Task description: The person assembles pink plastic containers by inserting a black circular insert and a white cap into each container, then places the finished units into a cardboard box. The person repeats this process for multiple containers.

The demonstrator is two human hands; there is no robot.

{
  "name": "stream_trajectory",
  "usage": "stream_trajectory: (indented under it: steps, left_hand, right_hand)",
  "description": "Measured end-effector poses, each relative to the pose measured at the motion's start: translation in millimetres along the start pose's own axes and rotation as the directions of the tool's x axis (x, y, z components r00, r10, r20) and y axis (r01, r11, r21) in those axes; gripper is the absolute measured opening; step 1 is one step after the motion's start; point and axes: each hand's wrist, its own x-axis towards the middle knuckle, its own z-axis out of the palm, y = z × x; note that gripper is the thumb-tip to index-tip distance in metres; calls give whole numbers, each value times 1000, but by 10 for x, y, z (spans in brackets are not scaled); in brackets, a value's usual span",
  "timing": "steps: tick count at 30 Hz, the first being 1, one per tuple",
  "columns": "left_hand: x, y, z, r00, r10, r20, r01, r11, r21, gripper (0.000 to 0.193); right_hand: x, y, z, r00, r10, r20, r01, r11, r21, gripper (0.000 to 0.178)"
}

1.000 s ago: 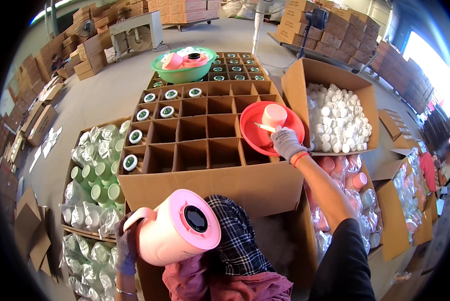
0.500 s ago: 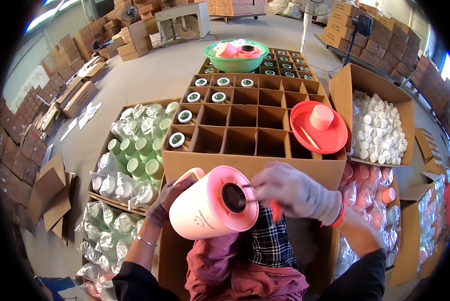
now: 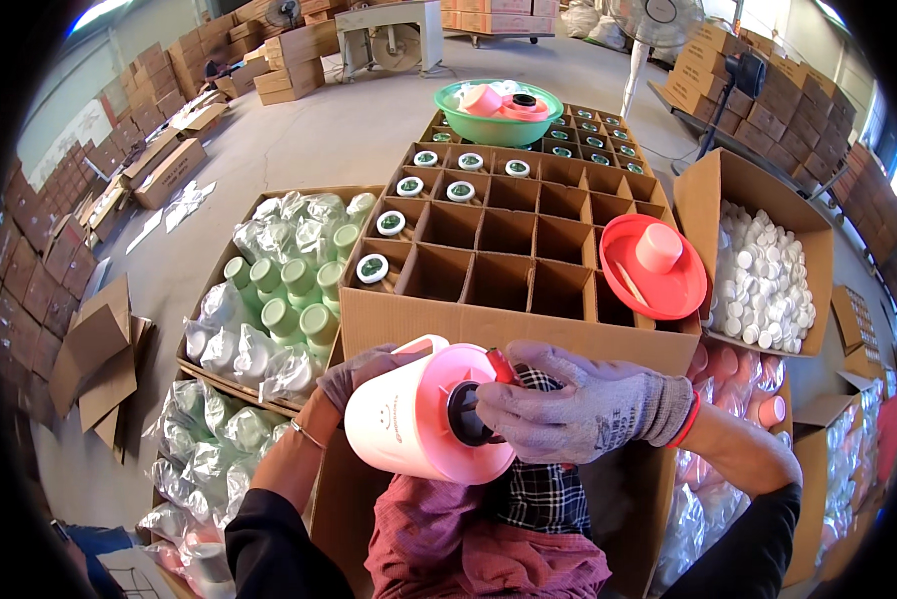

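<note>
A pink jug (image 3: 388, 417) with a handle and a printed smiling face lies tilted above my lap, its pink end turned to the right. My gloved left hand (image 3: 361, 371) holds it from the left, near the handle; part of that hand is hidden behind the jug. At the round black piece (image 3: 465, 411) in the middle of the jug's end, the gloved fingers of my right hand (image 3: 573, 404) are bent and touching it. Between that hand's thumb and fingers a red-handled tool (image 3: 500, 365) sticks up; the rest of the tool is hidden.
Ahead stands a divided carton (image 3: 528, 319) with several white-rimmed green pieces in its cells. A red basin (image 3: 616, 238) sits on its right corner, a green basin (image 3: 496, 128) farther back. Bagged green jugs (image 3: 299, 280) fill a box at left; white caps (image 3: 763, 285) fill one at right.
My right hand has moved in from beside the jug onto the black piece, and the tool's red part now points up. The jug has turned slightly, and the view has shifted.
</note>
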Motion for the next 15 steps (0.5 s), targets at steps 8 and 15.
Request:
stream_trajectory:
  steps: [8, 15]
  left_hand:
    - [61, -3, -142, 996, -76, -39, 82, 970, 227, 30]
    - [-379, -120, 73, 865, 500, 47, -322, 480, 816, 27]
  right_hand:
    - [52, 28, 49, 994, -97, 57, 99, 995, -30, 18]
    - [-91, -360, 209, 579, 770, 268, -699, 299, 650, 18]
